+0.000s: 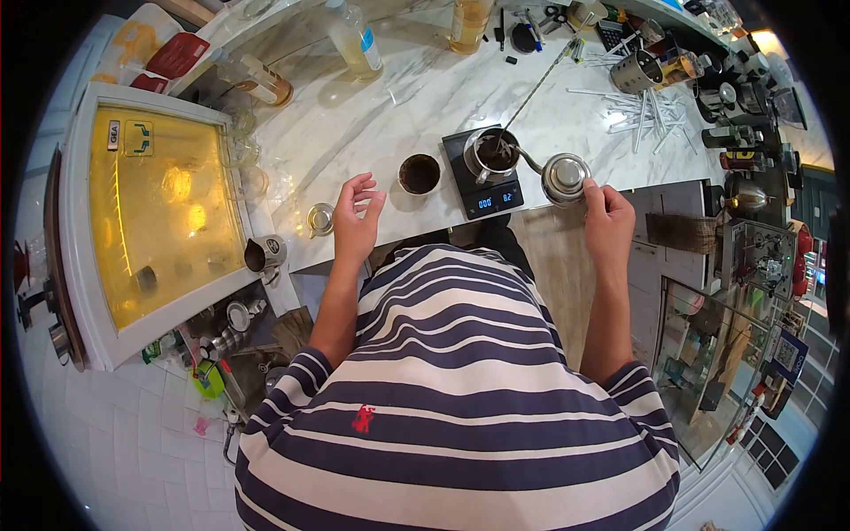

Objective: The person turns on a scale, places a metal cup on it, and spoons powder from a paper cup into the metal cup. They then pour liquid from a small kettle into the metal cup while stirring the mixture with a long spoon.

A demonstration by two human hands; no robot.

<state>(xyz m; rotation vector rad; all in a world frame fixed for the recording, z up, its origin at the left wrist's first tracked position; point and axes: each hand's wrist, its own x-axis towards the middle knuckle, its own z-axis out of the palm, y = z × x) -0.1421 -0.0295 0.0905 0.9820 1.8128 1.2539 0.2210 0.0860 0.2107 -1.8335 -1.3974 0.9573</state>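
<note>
Fingers of the right hand [611, 211] clench a gooseneck kettle [565, 180] at the surface's [398, 106] front edge; those of the left hand [356, 208], loosely spread, hold nothing. Slow, steady tilting, spout [530, 162] low over the vessel [475, 154] on the digital scale [482, 195], should serve best.

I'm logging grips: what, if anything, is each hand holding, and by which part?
The right hand holds the metal kettle opposite its spout, apparently by a handle the fingers mostly hide; the left hand holds nothing.
</note>
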